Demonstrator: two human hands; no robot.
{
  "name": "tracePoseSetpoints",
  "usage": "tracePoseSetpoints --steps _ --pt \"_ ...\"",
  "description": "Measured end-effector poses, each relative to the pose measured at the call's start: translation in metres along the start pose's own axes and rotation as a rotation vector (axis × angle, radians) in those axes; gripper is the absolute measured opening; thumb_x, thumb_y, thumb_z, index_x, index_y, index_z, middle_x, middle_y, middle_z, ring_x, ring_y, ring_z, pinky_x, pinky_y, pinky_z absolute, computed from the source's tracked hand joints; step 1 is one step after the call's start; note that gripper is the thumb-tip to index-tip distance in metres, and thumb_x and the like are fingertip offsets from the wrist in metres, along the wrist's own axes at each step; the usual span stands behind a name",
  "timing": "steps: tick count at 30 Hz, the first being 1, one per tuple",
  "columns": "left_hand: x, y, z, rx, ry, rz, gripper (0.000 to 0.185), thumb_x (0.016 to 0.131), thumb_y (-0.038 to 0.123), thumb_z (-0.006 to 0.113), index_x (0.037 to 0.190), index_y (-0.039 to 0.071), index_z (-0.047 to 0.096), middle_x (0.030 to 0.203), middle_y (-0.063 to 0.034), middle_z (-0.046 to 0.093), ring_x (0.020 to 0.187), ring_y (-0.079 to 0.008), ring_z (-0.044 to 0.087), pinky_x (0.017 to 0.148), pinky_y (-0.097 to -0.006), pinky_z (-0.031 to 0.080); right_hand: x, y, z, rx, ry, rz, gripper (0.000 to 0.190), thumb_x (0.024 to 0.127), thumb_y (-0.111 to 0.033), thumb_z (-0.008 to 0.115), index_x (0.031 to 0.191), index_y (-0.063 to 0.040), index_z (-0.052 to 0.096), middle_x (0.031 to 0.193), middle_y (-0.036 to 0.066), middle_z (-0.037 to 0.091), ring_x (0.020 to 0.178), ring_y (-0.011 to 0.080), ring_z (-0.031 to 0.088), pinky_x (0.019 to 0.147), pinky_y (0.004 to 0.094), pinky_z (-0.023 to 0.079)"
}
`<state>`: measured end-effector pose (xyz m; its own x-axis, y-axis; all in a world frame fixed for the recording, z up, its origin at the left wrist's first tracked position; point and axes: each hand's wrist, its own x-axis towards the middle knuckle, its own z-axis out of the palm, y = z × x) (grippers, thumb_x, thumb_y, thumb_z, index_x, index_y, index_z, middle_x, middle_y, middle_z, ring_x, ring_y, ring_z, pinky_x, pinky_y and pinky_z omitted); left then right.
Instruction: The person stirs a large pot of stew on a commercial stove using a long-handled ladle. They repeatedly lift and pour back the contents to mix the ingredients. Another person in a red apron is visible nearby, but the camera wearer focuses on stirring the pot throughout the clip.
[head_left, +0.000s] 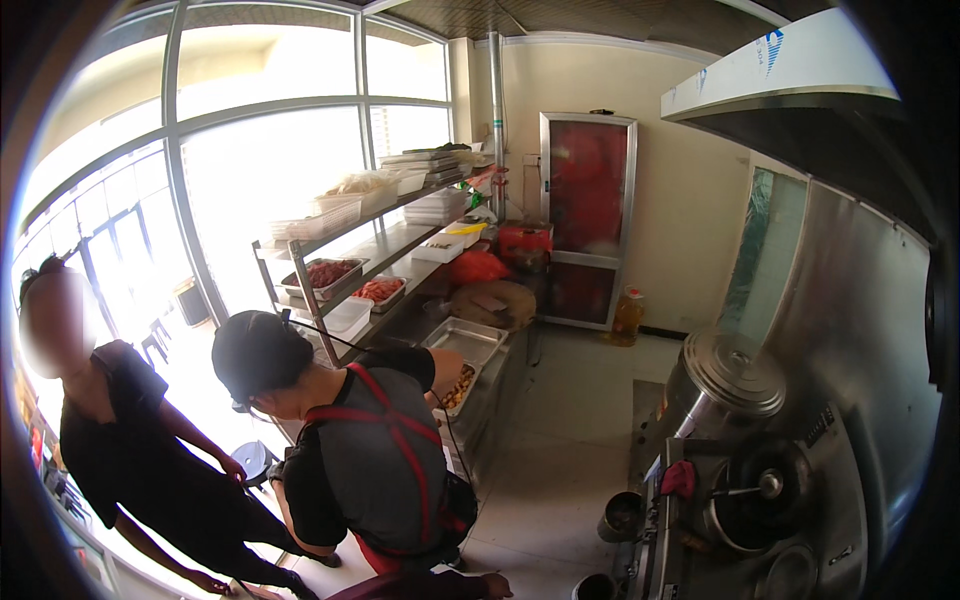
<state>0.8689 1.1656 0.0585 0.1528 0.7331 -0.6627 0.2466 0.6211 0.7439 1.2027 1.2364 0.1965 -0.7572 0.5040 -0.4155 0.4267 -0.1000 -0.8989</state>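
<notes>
At the bottom edge, an arm in a dark red sleeve reaches in; it appears to be mine, with my left hand (496, 586) at its end. The hand is small and dark, so its grip is unclear. It hangs over the pale floor (536, 517), touching nothing that I can make out. My right hand is out of view. Before me a co-worker (375, 450) in a black cap and red harness straps bends at the steel counter. That person's arm crosses a metal tray of small brown pieces (456, 390). Behind it lies a bare steel tray (469, 341).
Another person in black (142, 442) stands at left. A steel shelf (405, 206) carries trays of red meat (322, 276). On the right are a lidded stockpot (735, 371), a wok (761, 517) with a ladle (769, 484), and a red cloth (678, 480). A bucket (621, 517) stands beside the stove.
</notes>
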Motion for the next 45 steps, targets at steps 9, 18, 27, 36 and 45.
tracePoseSetpoints --steps 9,18,27,36,45 --pt "0.016 -0.016 -0.011 -0.05 0.078 -0.109 0.033 0.08 0.029 0.063 0.103 0.006 0.063 0.089 -0.0082 0.065 0.074 -0.0188 0.063 0.065 -0.0349 0.053 0.008 0.0 -0.001 -0.018 0.0 0.017 0.034 0.091 -0.034 0.052 0.113 -0.009 0.059 0.1 0.01 0.063 0.091 0.0259 0.06 0.082 0.0368 0.046" --pt "-0.026 0.015 0.006 0.15 -0.035 0.146 0.031 0.08 0.028 0.062 0.103 0.008 0.064 0.09 -0.008 0.065 0.078 -0.0196 0.063 0.068 -0.0363 0.052 0.008 0.001 -0.002 -0.024 0.018 0.035 0.035 0.09 -0.036 0.053 0.113 -0.009 0.059 0.098 0.011 0.063 0.089 0.0259 0.061 0.078 0.0376 0.047" --pt "-0.047 0.041 0.011 0.337 -0.127 0.319 0.03 0.079 0.028 0.062 0.102 0.009 0.065 0.092 -0.0079 0.065 0.081 -0.0204 0.062 0.071 -0.0377 0.051 0.012 0.0 0.0 -0.035 0.037 0.052 0.036 0.09 -0.037 0.054 0.112 -0.01 0.059 0.095 0.011 0.064 0.086 0.0259 0.061 0.075 0.0384 0.048" --pt "-0.037 0.053 0.024 0.499 -0.265 0.494 0.028 0.079 0.027 0.061 0.102 0.011 0.065 0.094 -0.0077 0.065 0.085 -0.0212 0.061 0.075 -0.0391 0.05 0.011 -0.001 0.009 -0.034 0.081 0.068 0.037 0.089 -0.039 0.055 0.111 -0.01 0.058 0.093 0.012 0.064 0.083 0.0259 0.062 0.072 0.0393 0.048" --pt "-0.03 0.118 0.033 0.729 -0.287 0.757 0.028 0.083 0.027 0.062 0.103 0.007 0.064 0.1 -0.0086 0.064 0.085 -0.0229 0.061 0.072 -0.037 0.049 -0.006 0.019 0.025 0.023 0.259 0.126 0.038 0.088 -0.041 0.055 0.11 -0.01 0.058 0.09 0.012 0.064 0.081 0.0259 0.063 0.069 0.0401 0.049"
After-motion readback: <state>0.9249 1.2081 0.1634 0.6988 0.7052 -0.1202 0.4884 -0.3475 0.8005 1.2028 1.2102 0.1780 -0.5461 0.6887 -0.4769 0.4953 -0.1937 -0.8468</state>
